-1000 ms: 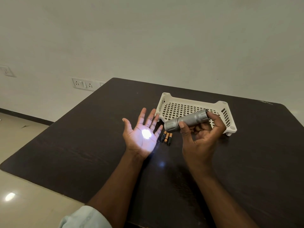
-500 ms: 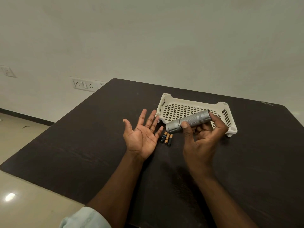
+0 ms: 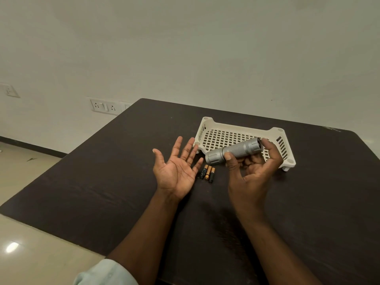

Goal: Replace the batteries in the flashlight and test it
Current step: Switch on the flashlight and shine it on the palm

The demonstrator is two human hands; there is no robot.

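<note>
My right hand [image 3: 251, 171] holds a grey metal flashlight [image 3: 236, 151] above the dark table, its head pointing left toward my left palm and my index finger on its tail end. No light comes from it. My left hand [image 3: 177, 168] is held up with the palm open and fingers spread, holding nothing. Three small black and copper batteries [image 3: 207, 173] lie side by side on the table between my two hands.
A cream perforated plastic tray [image 3: 207, 125] stands on the dark wooden table [image 3: 102, 182] just behind the flashlight. Wall sockets [image 3: 103, 106] sit on the white wall at the left. The table's left edge drops to a tiled floor.
A second ago the flashlight threw a bright spot on my left palm; the light has gone out. Both hands have stayed almost in place.
</note>
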